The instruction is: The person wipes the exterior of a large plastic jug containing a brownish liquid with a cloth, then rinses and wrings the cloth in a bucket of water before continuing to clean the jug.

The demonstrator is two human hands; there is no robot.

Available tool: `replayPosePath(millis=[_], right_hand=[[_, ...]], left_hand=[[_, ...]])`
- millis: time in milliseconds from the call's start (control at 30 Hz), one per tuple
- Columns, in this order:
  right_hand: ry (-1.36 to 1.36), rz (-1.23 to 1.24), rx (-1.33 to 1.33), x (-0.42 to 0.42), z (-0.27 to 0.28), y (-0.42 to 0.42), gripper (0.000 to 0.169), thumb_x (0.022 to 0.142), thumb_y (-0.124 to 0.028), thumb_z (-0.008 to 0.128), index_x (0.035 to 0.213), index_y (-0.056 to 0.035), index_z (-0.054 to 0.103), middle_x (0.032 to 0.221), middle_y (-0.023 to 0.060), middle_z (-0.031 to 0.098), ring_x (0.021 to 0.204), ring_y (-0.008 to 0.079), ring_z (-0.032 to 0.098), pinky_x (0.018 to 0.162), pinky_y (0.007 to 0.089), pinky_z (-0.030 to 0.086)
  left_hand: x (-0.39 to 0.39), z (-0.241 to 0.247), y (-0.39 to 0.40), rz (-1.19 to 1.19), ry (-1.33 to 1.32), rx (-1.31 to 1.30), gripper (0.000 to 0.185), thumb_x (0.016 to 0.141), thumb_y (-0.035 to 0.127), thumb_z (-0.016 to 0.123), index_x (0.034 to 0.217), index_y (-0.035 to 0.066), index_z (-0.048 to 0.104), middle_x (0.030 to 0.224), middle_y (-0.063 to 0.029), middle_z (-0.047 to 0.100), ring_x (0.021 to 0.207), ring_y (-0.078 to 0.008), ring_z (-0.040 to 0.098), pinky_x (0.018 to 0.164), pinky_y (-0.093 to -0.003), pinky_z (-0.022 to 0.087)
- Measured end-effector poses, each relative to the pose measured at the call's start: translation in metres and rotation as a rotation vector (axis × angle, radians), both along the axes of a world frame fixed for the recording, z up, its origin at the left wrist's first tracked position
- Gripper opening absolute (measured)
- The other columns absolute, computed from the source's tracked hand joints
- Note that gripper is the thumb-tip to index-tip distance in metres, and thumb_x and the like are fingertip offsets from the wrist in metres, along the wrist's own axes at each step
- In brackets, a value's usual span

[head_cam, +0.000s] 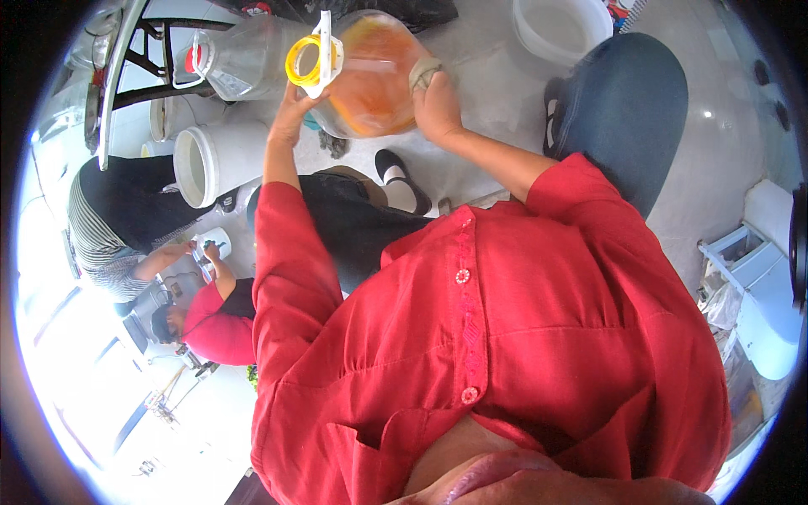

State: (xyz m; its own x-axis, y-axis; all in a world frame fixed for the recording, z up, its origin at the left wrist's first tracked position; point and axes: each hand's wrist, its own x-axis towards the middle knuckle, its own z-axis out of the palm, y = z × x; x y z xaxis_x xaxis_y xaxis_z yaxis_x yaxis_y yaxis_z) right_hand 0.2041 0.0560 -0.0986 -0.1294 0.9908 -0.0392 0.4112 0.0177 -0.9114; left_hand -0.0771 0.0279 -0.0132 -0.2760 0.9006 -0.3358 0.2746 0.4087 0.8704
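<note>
A large clear plastic jug with orange-red content or residue showing through its wall lies tilted in front of me. Its open mouth, with a yellow ring and a white handle, points to the left. My left hand grips the jug just below the neck, fingers partly hidden. In my right hand is a bunched greyish cloth, pressed against the jug's base end.
Left of the jug lies another clear jug with a red cap. White buckets stand nearby, one at upper right. Two other people work at lower left. A light-blue plastic stool is at right; a dark rag lies on the floor.
</note>
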Motion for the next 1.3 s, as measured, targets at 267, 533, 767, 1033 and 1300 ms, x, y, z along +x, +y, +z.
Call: replayPosePath(millis=[267,533,767,1033,1300], right_hand=[[0.07,0.096,-0.185,0.005,-0.008,0.005,0.031,0.093,-0.025,0.053,0.109,0.0003,0.045,0.109,0.0315,0.057,0.099,0.0505,0.056,0.087,0.0551,0.045],[-0.119,0.346,0.531,-0.02,-0.021,0.149,0.03,0.092,-0.021,0.057,0.116,-0.0032,0.062,0.113,0.0201,0.06,0.105,0.0413,0.056,0.087,0.0493,0.047],[-0.217,0.425,0.344,-0.001,0.022,0.069,0.025,0.089,-0.01,0.054,0.112,-0.0021,0.06,0.113,0.0204,0.059,0.104,0.0407,0.055,0.09,0.0497,0.045],[-0.271,0.331,0.549,-0.038,-0.001,0.142,0.017,0.084,-0.007,0.059,0.101,-0.003,0.059,0.103,0.0192,0.059,0.095,0.0411,0.054,0.083,0.049,0.047],[-0.099,0.537,0.32,-0.001,0.032,0.081,0.02,0.086,-0.011,0.058,0.102,0.001,0.058,0.105,0.0198,0.062,0.098,0.0399,0.059,0.085,0.0491,0.047]], left_hand=[[-0.019,0.009,-0.002,-0.039,0.102,-0.121,0.087,0.078,0.035,0.081,0.149,0.006,0.039,0.146,-0.0108,0.048,0.139,-0.0214,0.04,0.115,-0.0376,0.028],[0.073,-0.009,-0.02,0.274,0.402,0.108,0.109,0.073,0.047,0.083,0.151,-0.002,0.026,0.149,-0.0263,0.039,0.141,-0.0393,0.034,0.115,-0.0462,0.028],[0.108,-0.029,0.01,0.606,0.772,0.428,0.084,0.064,0.04,0.091,0.127,0.002,0.05,0.119,-0.0175,0.058,0.114,-0.0346,0.055,0.099,-0.0458,0.043],[0.117,-0.029,0.029,0.654,0.968,0.392,0.093,0.064,0.05,0.088,0.134,0.004,0.047,0.128,-0.0195,0.055,0.122,-0.0372,0.05,0.105,-0.0476,0.037],[0.114,-0.039,0.013,0.705,0.819,0.372,0.102,0.063,0.053,0.086,0.14,0.002,0.044,0.143,-0.0224,0.046,0.136,-0.0382,0.039,0.113,-0.0486,0.029]])
